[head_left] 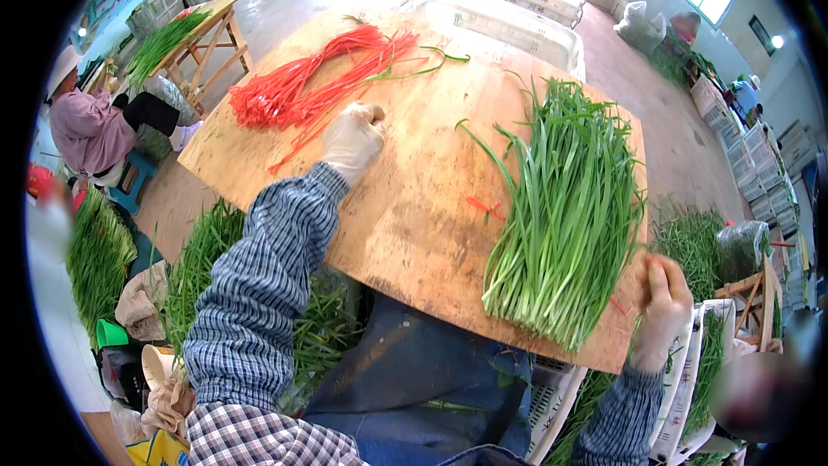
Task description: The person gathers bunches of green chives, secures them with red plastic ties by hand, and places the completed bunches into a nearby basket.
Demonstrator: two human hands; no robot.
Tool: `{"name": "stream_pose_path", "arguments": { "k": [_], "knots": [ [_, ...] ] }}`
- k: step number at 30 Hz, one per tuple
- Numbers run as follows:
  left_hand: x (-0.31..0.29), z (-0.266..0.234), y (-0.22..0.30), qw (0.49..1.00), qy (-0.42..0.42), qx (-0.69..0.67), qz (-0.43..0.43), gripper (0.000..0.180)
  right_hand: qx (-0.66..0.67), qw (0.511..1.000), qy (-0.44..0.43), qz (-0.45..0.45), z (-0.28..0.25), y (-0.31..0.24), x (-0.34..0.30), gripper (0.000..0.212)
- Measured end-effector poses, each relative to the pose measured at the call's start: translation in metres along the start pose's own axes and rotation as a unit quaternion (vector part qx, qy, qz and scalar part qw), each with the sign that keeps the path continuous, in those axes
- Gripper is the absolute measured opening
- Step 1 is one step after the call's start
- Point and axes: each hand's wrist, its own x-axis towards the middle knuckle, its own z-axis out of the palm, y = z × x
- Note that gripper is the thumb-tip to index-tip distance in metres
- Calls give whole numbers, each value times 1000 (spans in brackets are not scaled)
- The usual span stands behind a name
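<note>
A thick bundle of green garlic chives (565,207) lies on the wooden board (414,207), its pale cut ends toward me. My left hand (354,140), in a whitish glove, is closed over the left half of the board, beside a heap of red plastic ties (302,78). One red strand trails from near its wrist; whatever is inside the fist is hidden. At the board's right edge, close by the chives, my right hand (664,293) has its fingers curled together, and I cannot make out anything in them. Short red tie ends show beside the bundle.
White plastic crates (509,26) stand beyond the board. Loose greens (207,242) are piled at my left, and more greens (690,242) lie at the right. Another person (86,129) sits at the left near a wooden table (207,34) with greens on it.
</note>
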Motion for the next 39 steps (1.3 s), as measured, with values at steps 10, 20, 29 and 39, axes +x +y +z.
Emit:
{"name": "stream_pose_path", "arguments": {
  "k": [10,20,29,39],
  "knots": [
    [108,54,-51,915,-7,403,17,16,-31,955,211,205,-88,38,-73,23],
    [62,-123,4,969,84,-210,-102,21,104,963,195,151,-85,61,-73,20],
    [-76,-220,-34,923,41,-271,-269,22,178,963,172,108,-113,99,-90,22],
    [-112,-278,-36,870,96,-458,-153,38,168,951,225,131,-131,113,-112,25]
  ]
}}
